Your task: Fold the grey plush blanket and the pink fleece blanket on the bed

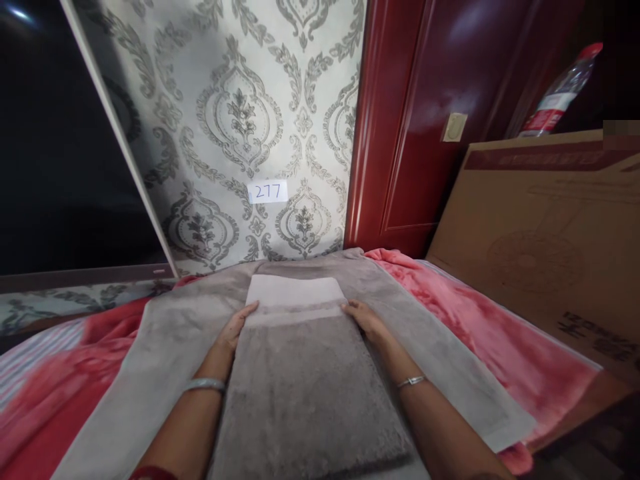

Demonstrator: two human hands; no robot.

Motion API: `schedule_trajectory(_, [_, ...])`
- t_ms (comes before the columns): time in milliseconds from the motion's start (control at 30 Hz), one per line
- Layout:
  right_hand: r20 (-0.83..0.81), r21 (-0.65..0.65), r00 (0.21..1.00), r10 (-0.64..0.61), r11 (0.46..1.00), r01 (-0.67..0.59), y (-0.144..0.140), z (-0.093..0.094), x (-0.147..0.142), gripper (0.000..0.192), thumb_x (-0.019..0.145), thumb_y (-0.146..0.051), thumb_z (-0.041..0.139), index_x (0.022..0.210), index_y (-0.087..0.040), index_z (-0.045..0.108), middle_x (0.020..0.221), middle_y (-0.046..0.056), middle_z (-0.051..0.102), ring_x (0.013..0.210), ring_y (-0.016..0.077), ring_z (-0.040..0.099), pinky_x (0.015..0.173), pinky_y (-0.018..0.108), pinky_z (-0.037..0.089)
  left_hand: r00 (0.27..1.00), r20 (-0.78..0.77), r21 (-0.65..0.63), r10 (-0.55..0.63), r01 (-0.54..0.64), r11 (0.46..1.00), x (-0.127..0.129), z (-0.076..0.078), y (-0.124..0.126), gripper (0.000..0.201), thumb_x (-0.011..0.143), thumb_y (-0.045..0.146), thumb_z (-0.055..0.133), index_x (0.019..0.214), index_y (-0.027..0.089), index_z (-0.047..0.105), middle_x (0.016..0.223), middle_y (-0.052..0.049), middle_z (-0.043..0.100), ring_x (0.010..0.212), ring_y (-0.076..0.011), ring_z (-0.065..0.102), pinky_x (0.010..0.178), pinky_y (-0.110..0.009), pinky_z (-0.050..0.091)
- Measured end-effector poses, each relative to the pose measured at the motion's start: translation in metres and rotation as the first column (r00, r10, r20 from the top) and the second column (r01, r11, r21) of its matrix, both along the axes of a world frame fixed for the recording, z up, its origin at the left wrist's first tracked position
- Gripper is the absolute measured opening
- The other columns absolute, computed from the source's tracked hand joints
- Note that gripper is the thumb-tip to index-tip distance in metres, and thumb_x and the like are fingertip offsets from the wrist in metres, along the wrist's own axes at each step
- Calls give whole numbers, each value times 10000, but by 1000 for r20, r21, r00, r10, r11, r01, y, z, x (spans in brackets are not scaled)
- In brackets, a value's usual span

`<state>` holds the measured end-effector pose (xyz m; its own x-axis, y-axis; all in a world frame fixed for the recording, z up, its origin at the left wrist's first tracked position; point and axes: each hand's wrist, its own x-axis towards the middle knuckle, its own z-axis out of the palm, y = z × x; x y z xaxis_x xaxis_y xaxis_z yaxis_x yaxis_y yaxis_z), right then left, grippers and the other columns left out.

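A long piece of grey plush cloth [305, 387], folded into a strip, lies straight in front of me. Its far end is turned over and shows a paler, smoother side. My left hand [239, 325] holds the left edge by this pale end, thumb on top and fingers partly hidden under it. Across from it, my right hand [364, 317] grips the right edge the same way. Beneath the strip spreads a larger light grey plush cloth [170, 340].
A red-pink plush blanket [480, 333] shows on both sides under the grey cloth. On the right stands a large cardboard box [540, 220] with a plastic bottle [560, 97] on top. A dark television screen [70, 147] is at left; patterned wall bears a paper label [269, 191].
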<state>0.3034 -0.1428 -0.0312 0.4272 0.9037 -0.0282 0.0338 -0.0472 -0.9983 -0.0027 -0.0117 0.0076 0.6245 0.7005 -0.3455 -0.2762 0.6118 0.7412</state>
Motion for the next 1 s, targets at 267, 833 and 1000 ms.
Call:
schedule_trajectory(267, [-39,-80,999,4,997,-7,52,20,6,298,701,-440,759,711,-156,669,660,67,695,642,209,652,626,309,511,998,28,67,48,-50,996,-5,-7,8,498,786,144,679,1273,58,621,917,-148,783,830,-293,761,811,-391,628])
schedule_trajectory(833, [-37,0,999,0,1000,0,36,2,1,382,666,-488,719,874,-169,686,824,71,734,788,249,670,778,377,525,988,45,155,147,-152,976,5,-4,5,492,824,190,688,1297,76,616,975,-159,778,886,-303,755,805,-385,630])
schedule_trajectory(1000, [-98,5,986,132,991,-132,-10,20,-10,413,618,-484,758,880,-180,661,824,80,734,752,242,679,770,381,539,990,45,94,131,-135,986,9,16,-2,505,828,160,671,1320,69,600,932,-150,782,858,-303,758,808,-390,634])
